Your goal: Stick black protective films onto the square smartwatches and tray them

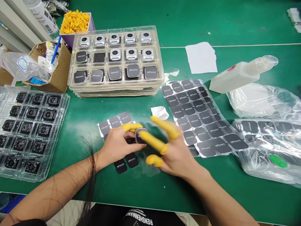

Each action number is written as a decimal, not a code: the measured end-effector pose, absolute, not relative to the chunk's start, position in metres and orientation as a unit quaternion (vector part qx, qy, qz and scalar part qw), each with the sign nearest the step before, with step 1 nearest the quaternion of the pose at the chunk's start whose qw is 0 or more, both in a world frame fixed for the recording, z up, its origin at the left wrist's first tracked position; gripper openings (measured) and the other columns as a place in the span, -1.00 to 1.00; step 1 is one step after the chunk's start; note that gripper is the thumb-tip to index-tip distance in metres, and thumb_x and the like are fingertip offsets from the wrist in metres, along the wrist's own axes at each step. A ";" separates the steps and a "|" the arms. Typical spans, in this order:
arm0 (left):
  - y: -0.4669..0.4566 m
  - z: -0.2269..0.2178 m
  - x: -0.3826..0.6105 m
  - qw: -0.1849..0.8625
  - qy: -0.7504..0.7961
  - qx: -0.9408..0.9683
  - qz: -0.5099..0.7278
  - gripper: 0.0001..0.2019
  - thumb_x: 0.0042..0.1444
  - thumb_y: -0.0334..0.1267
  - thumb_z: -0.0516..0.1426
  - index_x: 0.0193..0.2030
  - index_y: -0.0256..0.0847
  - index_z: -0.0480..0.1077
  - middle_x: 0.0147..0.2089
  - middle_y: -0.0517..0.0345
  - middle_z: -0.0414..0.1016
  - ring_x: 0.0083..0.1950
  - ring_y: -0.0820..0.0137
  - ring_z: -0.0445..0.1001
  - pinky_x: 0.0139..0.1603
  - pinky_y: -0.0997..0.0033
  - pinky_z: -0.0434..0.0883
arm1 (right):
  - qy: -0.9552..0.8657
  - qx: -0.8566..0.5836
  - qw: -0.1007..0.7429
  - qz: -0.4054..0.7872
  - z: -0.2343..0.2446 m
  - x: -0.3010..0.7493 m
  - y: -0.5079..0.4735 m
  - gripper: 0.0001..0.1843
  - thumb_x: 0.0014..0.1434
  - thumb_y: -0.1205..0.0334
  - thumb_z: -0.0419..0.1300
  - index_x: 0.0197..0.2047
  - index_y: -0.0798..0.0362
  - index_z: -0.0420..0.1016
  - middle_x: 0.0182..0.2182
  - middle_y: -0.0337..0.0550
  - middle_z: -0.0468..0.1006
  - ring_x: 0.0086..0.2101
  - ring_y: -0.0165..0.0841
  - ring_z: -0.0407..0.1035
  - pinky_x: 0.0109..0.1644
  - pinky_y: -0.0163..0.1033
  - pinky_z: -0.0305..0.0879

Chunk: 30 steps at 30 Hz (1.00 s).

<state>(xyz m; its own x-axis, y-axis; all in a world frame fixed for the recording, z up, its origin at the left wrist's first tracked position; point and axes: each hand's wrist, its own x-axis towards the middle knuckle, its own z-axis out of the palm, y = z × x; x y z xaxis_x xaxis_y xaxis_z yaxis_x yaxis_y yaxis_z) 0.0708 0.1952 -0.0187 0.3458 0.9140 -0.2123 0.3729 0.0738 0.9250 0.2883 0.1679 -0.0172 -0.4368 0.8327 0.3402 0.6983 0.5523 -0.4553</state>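
Note:
My left hand (119, 141) grips a small square watch body (139, 138), its dark face up and bearing white lettering. A yellow finger cot covers one of its fingers. Over the watch body's right side, my right hand (174, 150) is spread, with yellow cots on its thumb and two fingers. One fingertip overlaps the face; whether it touches cannot be made out. Beneath my left hand lies a sheet of dark square stickers (114, 121), partly hidden. A larger sticker sheet (202, 133) lies to the right of my right hand.
Stacked clear trays (113, 86) hold watch bodies at the back. Another tray (42, 175) of dark watch bodies is at left. Yellow finger cots (75, 22) fill a box behind a cardboard box (58, 72). A white bottle (235, 77) and plastic bags (265, 97) stand right.

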 end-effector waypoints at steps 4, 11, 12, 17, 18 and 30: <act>0.194 -0.021 0.070 0.591 0.505 0.557 0.292 -0.56 -0.08 -0.27 0.42 0.00 -0.18 0.52 -0.23 0.12 0.71 -0.16 0.21 0.69 -0.10 0.28 0.63 | -0.851 -0.486 0.182 0.079 -0.029 0.283 0.169 -0.44 0.36 -0.05 0.09 0.39 -0.23 0.23 0.43 0.06 0.03 0.35 0.19 -0.07 0.28 0.38 0.05; 0.194 -0.022 0.071 0.589 0.514 0.549 0.296 -0.56 -0.08 -0.33 0.41 -0.01 -0.19 0.52 -0.22 0.10 0.71 -0.13 0.20 0.69 -0.07 0.29 0.63 | -0.859 -0.453 0.229 0.069 -0.027 0.281 0.169 -0.51 0.39 -0.01 0.03 0.35 -0.24 0.29 0.36 0.07 0.17 0.31 0.12 0.05 0.24 0.31 0.13; 0.194 -0.022 0.071 0.582 0.516 0.555 0.296 -0.59 -0.08 -0.32 0.41 -0.04 -0.19 0.53 -0.22 0.11 0.71 -0.13 0.21 0.69 -0.08 0.30 0.63 | -0.843 -0.473 0.247 0.067 -0.026 0.279 0.170 -0.56 0.38 0.04 0.07 0.30 -0.22 0.36 0.30 0.08 0.28 0.28 0.09 0.13 0.22 0.29 0.16; 0.193 -0.021 0.072 0.535 0.522 0.603 0.279 -0.70 -0.09 -0.24 0.42 -0.17 -0.19 0.60 -0.24 0.11 0.71 -0.19 0.23 0.68 -0.14 0.32 0.61 | -0.663 -0.591 0.361 0.284 -0.022 0.265 0.174 -0.66 0.33 0.03 0.18 0.08 0.00 0.51 -0.32 -0.10 0.62 -0.37 -0.30 0.47 -0.26 -0.15 0.42; 0.193 -0.021 0.072 0.518 0.521 0.620 0.275 -0.73 -0.09 -0.23 0.42 -0.20 -0.19 0.61 -0.25 0.12 0.71 -0.20 0.23 0.67 -0.15 0.33 0.61 | -0.624 -0.600 0.354 0.354 -0.021 0.261 0.175 -0.66 0.30 -0.04 0.20 -0.02 0.02 0.54 -0.43 -0.16 0.59 -0.47 -0.35 0.43 -0.37 -0.21 0.38; 0.195 -0.015 0.073 0.434 0.519 0.696 0.242 -0.89 -0.08 -0.28 0.39 -0.35 -0.14 0.65 -0.27 0.18 0.70 -0.24 0.30 0.64 -0.12 0.33 0.52 | -0.515 -0.589 0.337 0.523 -0.022 0.258 0.178 -0.49 0.25 -0.14 0.16 -0.59 0.02 0.42 -0.65 -0.21 0.50 -0.57 -0.39 0.44 -0.43 -0.31 0.36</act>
